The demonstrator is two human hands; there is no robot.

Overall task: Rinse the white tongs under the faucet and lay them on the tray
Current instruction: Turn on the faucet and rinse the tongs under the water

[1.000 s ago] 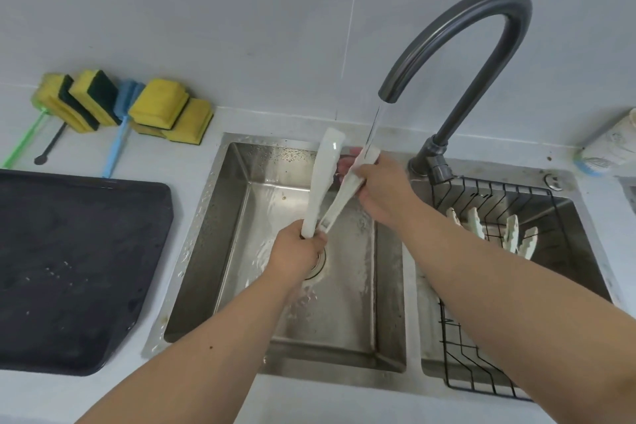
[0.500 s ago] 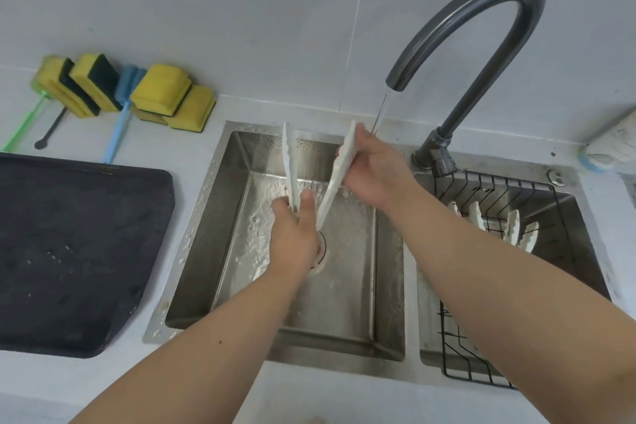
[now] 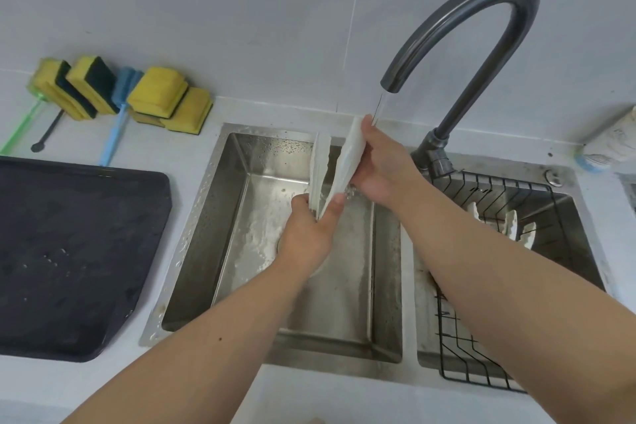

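The white tongs (image 3: 349, 158) stand nearly upright over the steel sink (image 3: 220, 217), their two arms spread in a V with the tips up. My left hand (image 3: 309, 234) grips them at the hinge end, low over the drain. My right hand (image 3: 382, 165) is closed around the right arm of the tongs near its tip. A thin stream of water runs from the dark curved faucet (image 3: 475, 10) onto my right hand's fingers and that arm. The dark tray (image 3: 69, 251) lies on the counter left of the sink, wet with a few drops.
Yellow sponges (image 3: 158, 96) and long-handled brushes (image 3: 117, 117) lean against the wall behind the tray. A black wire rack (image 3: 499, 196) in the right basin holds several more white utensils (image 3: 516, 227). A white bottle (image 3: 612, 144) lies at the far right.
The tongs have turned from leaning right to nearly upright, edge-on. My left hand shifted its grip at the hinge end and my right hand slid up the right arm under the stream.
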